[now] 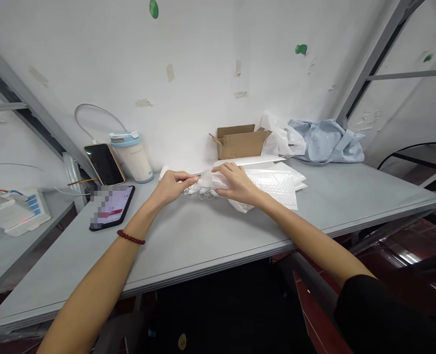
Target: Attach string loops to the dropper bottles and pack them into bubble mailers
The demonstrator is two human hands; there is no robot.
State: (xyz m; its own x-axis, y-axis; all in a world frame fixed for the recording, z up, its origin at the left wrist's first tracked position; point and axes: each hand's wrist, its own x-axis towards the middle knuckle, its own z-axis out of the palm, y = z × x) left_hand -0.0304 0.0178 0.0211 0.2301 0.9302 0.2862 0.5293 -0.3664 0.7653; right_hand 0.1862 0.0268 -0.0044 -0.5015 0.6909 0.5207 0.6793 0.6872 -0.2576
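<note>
My left hand [172, 186] is closed, thumb and forefinger pinched at the left end of a small translucent white plastic bag [206, 179]. My right hand [238, 184] grips the same bag from the right, thumb below and fingers on top. What is inside the bag cannot be made out. Just under it, thin white cords [206, 194] lie in loops on the grey table [188, 236]. White bubble mailers [273, 184] are piled beneath and beside my right hand, their bubbled surface showing.
An open cardboard box [242, 143] stands behind the mailers, with a white plastic bag [277, 135] and a light blue cloth bag [327, 140] beside it. On the left are a cream tumbler [133, 157], an upright phone [105, 163], a lit phone [112, 209] and a power strip [29, 216].
</note>
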